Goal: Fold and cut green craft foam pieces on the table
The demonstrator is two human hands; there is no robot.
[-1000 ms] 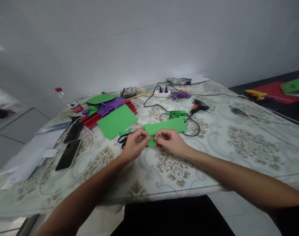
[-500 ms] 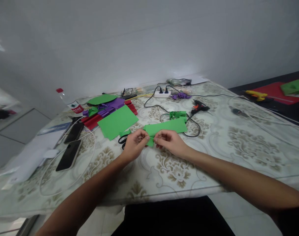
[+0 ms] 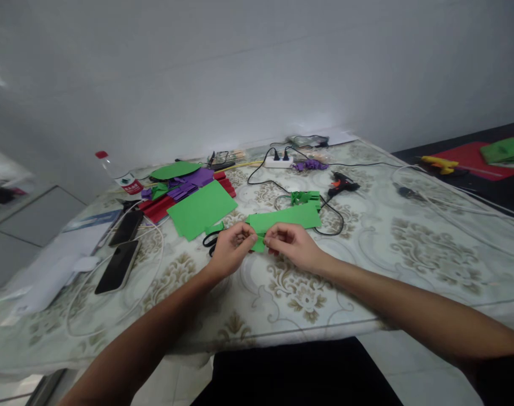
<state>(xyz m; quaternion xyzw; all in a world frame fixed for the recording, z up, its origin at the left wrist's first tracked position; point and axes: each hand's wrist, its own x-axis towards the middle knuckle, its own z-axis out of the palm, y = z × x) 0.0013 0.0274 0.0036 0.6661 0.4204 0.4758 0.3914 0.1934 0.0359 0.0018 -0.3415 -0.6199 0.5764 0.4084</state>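
Note:
Between my fingertips is a small piece of green paper [image 3: 259,245], pinched from both sides. My left hand [image 3: 235,246] grips its left edge with thumb and fingers; my right hand [image 3: 294,243] pinches the right edge. Just beyond them lies a long green paper strip [image 3: 284,219]. Black-handled scissors [image 3: 210,239] stick out beside my left hand, their blades hidden. Larger green sheets [image 3: 202,210] rest to the left, and fringed green paper [image 3: 306,198] sits behind the strip.
A black glue gun [image 3: 342,184] and white power strip [image 3: 279,162] stand farther back with cords. On the left are a phone [image 3: 118,267], a bottle [image 3: 123,177], red paper [image 3: 157,209] and purple paper [image 3: 189,184]. A yellow glue gun [image 3: 440,164] lies far right.
Both hands stay in nearly the same place, still pinching the small green paper. Otherwise only a very slight shift of the camera shows.

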